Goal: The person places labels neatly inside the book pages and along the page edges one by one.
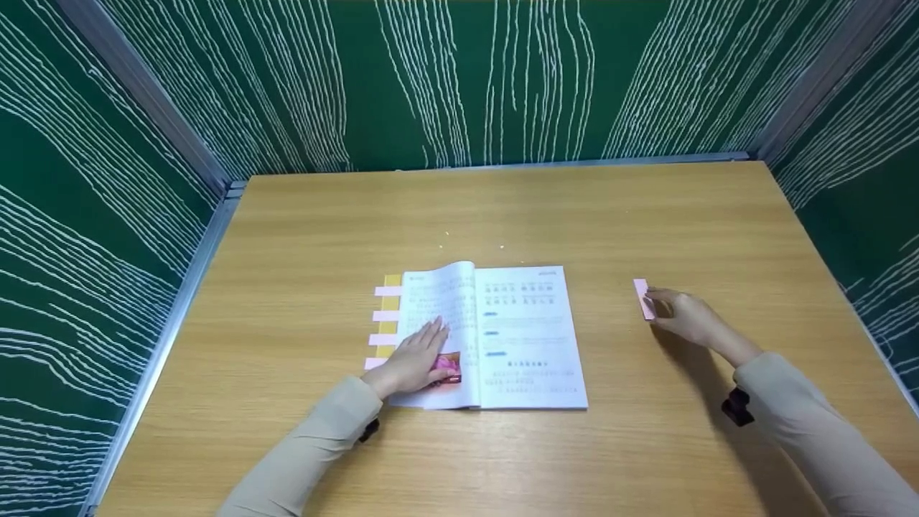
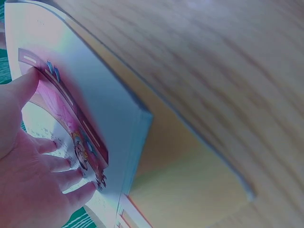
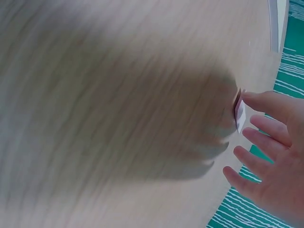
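An open book (image 1: 528, 337) lies on the table, its left pages bowed up near the spine. My left hand (image 1: 413, 359) rests on the left page with fingers extended, partly covering a pink picture (image 1: 446, 368). In the left wrist view, the left hand (image 2: 38, 175) lies over that printed page. Pink paper tabs (image 1: 385, 316) stick out past the book's left edge. To the right of the book, my right hand (image 1: 686, 316) holds a small pink sticky-note pad (image 1: 641, 298) at thumb and index finger. In the right wrist view, the thumb touches the pad's (image 3: 241, 118) end.
The wooden table (image 1: 323, 222) carries the book and a few tiny white scraps (image 1: 502, 247) behind it. Green panels (image 1: 474, 86) with white lines stand at the back and both sides. A yellowish cover (image 2: 190, 180) extends beneath the left pages.
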The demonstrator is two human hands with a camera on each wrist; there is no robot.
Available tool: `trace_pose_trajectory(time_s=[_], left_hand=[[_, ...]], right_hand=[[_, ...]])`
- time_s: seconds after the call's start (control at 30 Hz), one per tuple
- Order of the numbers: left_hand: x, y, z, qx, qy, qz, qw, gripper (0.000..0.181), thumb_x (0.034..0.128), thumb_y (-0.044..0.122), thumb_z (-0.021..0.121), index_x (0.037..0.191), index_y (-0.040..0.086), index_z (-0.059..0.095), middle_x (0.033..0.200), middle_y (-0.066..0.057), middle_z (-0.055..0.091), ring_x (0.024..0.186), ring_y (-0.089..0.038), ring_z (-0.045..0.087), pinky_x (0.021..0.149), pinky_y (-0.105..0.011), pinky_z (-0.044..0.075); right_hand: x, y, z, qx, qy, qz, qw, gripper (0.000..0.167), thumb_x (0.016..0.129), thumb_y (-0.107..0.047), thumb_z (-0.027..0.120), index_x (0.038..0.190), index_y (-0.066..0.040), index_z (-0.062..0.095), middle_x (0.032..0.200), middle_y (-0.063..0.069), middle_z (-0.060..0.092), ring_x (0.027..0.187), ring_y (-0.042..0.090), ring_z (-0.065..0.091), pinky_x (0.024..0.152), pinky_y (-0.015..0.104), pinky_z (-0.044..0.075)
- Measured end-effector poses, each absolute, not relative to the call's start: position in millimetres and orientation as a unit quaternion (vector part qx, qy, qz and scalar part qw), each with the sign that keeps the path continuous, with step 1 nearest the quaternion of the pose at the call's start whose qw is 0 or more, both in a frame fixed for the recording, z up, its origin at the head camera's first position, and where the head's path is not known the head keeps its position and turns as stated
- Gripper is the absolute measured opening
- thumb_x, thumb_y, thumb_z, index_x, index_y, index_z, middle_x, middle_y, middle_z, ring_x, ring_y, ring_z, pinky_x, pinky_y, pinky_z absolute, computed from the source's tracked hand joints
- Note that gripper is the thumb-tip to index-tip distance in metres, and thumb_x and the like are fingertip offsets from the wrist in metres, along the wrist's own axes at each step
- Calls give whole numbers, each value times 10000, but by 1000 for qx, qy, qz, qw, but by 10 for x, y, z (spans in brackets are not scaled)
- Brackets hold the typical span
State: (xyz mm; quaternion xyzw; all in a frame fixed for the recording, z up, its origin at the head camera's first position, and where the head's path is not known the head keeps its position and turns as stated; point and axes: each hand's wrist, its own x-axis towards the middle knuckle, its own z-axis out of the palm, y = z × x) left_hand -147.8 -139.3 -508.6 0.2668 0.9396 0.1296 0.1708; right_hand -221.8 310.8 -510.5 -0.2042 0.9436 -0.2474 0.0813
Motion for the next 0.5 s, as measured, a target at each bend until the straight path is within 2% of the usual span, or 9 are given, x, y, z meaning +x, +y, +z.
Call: trace_pose_trajectory(time_s=[0.5], left_hand=[[-1484,-1374,-5117,260,940,131,176,761,883,437,456,1392,-37,146,1455,-207,88,1329,-331,91,1060,-451,153]], right_hand=[[-2243,3124,-5181,-198,943,-250,99,407,805,-14,585,1161,150,475,1257,319,394,1124,482,373,904,566,322]])
